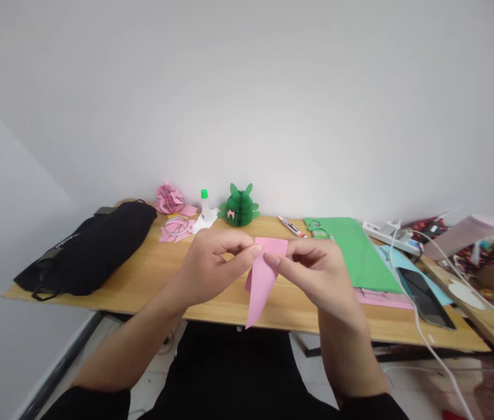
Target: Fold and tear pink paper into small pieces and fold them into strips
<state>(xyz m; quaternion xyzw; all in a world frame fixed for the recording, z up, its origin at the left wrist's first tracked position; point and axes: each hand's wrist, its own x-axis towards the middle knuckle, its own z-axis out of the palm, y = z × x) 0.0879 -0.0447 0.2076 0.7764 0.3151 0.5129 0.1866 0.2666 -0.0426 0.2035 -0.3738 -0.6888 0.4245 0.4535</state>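
White wall is seen behind a wooden table [150, 280], above whose near edge a folded pink paper [260, 280] is held, tip pointing down. Its top is pinched by the left hand [212, 265] and the right hand [316, 271], fingers closed on it. A crooked crease could be pressed if the edges slip. A glue bottle [205, 205] stands near the far edge.

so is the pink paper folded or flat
Folded: the pink paper tapers to a narrow point, pinched at its top by left hand and right hand.
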